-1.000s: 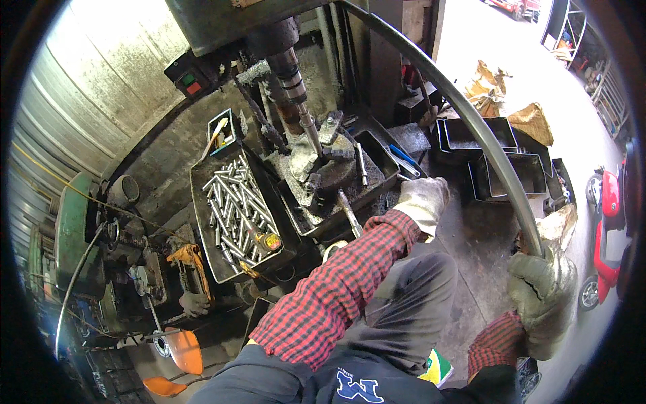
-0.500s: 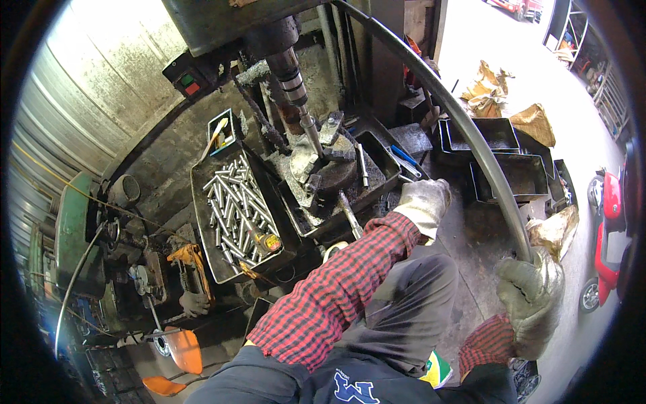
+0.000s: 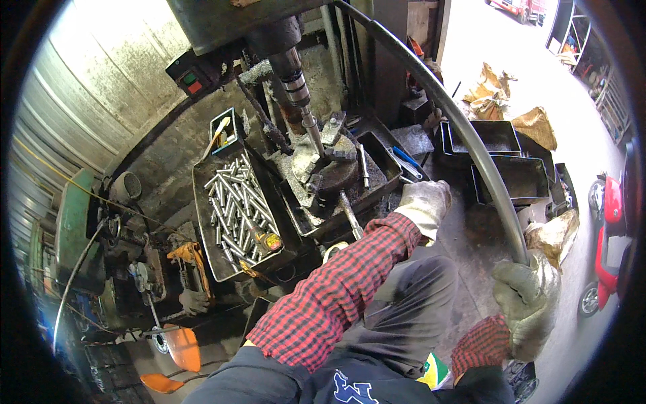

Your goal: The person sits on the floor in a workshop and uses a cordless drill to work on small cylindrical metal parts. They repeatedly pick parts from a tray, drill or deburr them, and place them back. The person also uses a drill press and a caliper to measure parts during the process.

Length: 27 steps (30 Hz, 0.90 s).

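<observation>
My right hand [image 3: 528,299], in a worn grey work glove, grips the lower end of a long curved steel lever [image 3: 464,135] that arcs up to the drill press head. My left hand [image 3: 424,205], also gloved, rests at the right edge of the drill press table [image 3: 336,195], fingers bent; whether it holds anything cannot be made out. The drill spindle [image 3: 296,81] points down at a clamped metal piece [image 3: 323,161] on the table. Red plaid sleeves cover both forearms.
A dark tray [image 3: 202,249] of several short steel rods sits left of the table. Black metal bins [image 3: 511,161] stand at the right on the concrete floor. A switch box [image 3: 192,77] hangs upper left. Green machinery [image 3: 74,229] and orange tools lie at the left.
My right hand has pulled the lever downward and toward me; the spindle has come down closer to the clamped piece. The left hand stays at the table's edge.
</observation>
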Tool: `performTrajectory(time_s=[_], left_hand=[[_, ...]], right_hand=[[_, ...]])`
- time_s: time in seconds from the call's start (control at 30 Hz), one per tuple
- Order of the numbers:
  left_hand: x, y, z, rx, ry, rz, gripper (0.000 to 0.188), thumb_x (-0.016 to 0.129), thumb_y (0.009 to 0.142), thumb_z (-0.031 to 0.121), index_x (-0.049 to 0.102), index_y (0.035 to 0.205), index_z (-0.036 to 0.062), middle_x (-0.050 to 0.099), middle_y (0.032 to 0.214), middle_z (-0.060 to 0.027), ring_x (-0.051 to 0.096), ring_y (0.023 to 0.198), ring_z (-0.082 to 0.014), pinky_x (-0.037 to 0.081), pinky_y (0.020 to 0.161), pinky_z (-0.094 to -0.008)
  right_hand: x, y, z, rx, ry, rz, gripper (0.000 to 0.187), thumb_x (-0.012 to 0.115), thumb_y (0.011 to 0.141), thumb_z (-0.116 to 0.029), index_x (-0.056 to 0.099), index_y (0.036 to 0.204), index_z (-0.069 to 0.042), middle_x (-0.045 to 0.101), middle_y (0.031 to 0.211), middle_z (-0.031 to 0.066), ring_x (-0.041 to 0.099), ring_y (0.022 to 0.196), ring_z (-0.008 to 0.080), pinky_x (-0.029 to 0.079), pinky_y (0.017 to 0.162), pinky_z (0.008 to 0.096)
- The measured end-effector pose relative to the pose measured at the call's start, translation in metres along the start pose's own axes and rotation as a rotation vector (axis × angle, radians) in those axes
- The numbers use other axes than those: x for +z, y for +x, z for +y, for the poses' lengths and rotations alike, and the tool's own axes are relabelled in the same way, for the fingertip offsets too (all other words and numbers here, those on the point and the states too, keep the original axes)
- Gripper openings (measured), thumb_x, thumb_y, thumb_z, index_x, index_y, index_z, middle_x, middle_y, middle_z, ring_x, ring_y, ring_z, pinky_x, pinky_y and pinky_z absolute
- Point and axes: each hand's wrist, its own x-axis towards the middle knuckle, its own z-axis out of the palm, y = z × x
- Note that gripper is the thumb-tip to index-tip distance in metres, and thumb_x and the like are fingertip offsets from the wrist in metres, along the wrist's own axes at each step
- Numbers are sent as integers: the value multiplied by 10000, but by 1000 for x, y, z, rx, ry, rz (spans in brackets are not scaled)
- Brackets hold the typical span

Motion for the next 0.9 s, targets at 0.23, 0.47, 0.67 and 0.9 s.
performTrajectory(time_s=[0.23, 0.47, 0.67, 0.9], left_hand=[[-4, 1, 4, -42, 22, -64, 183, 742, 1000, 201, 831, 1133, 111, 864, 1134, -169, 845, 1100, -349, 667, 866, -512], [-8, -5, 4, -25, -22, 25, 273, 826, 891, 159, 799, 1144, 60, 846, 1087, -230, 843, 1063, -396, 679, 820, -515], [-8, -8, 0, 74, 95, -49, 313, 844, 861, 154, 792, 1157, 68, 847, 1069, -218, 850, 1038, -380, 683, 788, -507], [9, 2, -3, 51, 48, 26, 283, 829, 880, 181, 794, 1149, 102, 852, 1053, -170, 853, 989, -377, 677, 746, -512]], right_hand=[[-52, 22, -49, -15, -285, -44, 464, 831, 661, -32, 816, 1122, -80, 736, 1053, 181, 737, 911, 382, 594, 780, 479], [-57, 33, -91, -108, -577, -11, 657, 859, 626, -14, 806, 1271, -124, 742, 1266, 166, 760, 1093, 362, 631, 919, 455], [-47, 26, -80, -32, -407, 50, 597, 847, 641, 33, 824, 1224, -93, 757, 1239, 132, 747, 1051, 300, 619, 903, 409], [-21, 20, -39, -38, -225, 20, 476, 813, 729, 139, 822, 1170, -39, 761, 1154, 139, 736, 1020, 276, 619, 889, 376]])
